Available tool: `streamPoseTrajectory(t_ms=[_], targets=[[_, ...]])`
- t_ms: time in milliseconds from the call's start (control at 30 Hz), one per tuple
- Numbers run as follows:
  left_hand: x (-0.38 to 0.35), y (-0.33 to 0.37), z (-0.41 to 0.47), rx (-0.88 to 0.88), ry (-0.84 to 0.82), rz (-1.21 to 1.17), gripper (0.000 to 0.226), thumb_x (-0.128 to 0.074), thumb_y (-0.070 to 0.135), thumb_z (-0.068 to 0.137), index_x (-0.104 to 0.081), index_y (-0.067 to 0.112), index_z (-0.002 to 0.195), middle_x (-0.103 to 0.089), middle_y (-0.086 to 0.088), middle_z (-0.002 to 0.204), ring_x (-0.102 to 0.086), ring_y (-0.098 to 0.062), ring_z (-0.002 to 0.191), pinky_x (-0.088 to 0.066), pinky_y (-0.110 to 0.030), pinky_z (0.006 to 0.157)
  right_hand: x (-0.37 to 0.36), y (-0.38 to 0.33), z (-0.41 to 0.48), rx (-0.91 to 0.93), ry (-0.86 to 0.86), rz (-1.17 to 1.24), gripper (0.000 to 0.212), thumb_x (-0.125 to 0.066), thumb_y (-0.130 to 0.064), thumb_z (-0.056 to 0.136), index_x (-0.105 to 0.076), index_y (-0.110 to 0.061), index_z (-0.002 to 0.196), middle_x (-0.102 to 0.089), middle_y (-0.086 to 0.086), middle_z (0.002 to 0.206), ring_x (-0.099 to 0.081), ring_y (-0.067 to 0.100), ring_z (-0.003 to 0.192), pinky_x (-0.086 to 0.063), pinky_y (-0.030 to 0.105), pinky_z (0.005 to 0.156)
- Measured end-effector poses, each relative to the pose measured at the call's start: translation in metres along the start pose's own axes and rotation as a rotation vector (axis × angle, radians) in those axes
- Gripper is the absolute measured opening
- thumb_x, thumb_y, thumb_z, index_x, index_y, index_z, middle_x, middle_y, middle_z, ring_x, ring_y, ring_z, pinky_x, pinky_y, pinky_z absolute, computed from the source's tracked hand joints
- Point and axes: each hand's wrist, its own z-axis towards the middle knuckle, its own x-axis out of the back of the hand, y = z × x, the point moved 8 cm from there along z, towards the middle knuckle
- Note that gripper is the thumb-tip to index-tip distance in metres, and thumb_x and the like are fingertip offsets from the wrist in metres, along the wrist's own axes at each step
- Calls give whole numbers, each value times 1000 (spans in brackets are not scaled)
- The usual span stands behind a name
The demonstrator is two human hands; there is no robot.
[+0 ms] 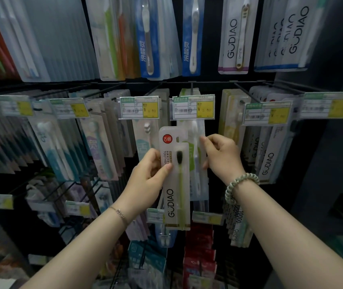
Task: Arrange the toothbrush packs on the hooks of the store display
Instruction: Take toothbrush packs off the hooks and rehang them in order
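Note:
My left hand (147,178) grips a white GUDIAO toothbrush pack (174,197) with a green-handled, black-bristled brush, held upright in front of the display's middle row. My right hand (220,157) pinches the side of a clear pack with a white toothbrush (195,142) that hangs just behind, under a price tag (193,107) on its hook (191,88). The two packs overlap; the GUDIAO pack's hang hole sits below the hook.
Rows of hanging toothbrush packs fill black wire hooks above (149,38), left (51,142) and right (268,147). Price tags (139,107) stick out at the hook ends. Lower hooks hold red packs (199,257). A dark shelf side (323,142) stands at the right.

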Motion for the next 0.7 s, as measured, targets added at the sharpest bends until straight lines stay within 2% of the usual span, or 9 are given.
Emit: streamPoseTrajectory(t_ms=[133, 200, 300, 467, 567, 700], targets=[[-11, 0, 5, 14, -28, -33, 6, -51, 13, 99, -56, 16, 101, -70, 6, 89, -64, 2, 73, -49, -13, 62, 4, 0, 0, 20, -40, -78, 22, -53, -29, 96, -66, -15, 87, -65, 0, 68, -66, 16, 59, -55, 31, 62], [-17, 0, 8, 17, -31, -26, 6, -51, 14, 99, -56, 19, 100, -71, 5, 90, -66, 0, 78, -50, -16, 65, 8, 3, 0, 33, -48, -158, 16, -55, -30, 95, -66, -19, 89, -67, -2, 79, -66, 17, 68, -57, 32, 68], [-30, 3, 15, 2, -39, -16, 9, -52, 15, 99, -56, 22, 101, -71, 5, 94, -66, 0, 80, -48, -13, 64, 20, 5, -4, 60, -52, -298, 14, -55, -34, 93, -66, -24, 93, -64, -7, 83, -63, 12, 74, -56, 34, 72], [-57, 1, 29, -12, -78, 28, 5, -51, 17, 99, -55, 20, 102, -71, 6, 90, -64, -1, 76, -45, -18, 65, 45, -11, -18, 262, -42, -758, 16, -46, -36, 96, -54, -23, 91, -58, -7, 85, -57, 18, 76, -46, 31, 64], [-76, -2, 37, 0, -99, 39, 3, -50, 18, 100, -53, 18, 100, -71, 3, 93, -66, -7, 81, -49, -24, 67, 59, -14, -24, 314, -41, -888, 18, -42, -34, 96, -48, -21, 85, -54, -5, 81, -54, 19, 70, -34, 29, 55], [-105, 1, 46, -19, -120, 48, 4, -48, 19, 101, -51, 18, 98, -70, -3, 94, -67, -17, 85, -55, -36, 71, 80, -8, -27, 288, -27, -993, 20, -40, -31, 95, -45, -19, 81, -49, -5, 75, -51, 19, 66, -33, 30, 53]])
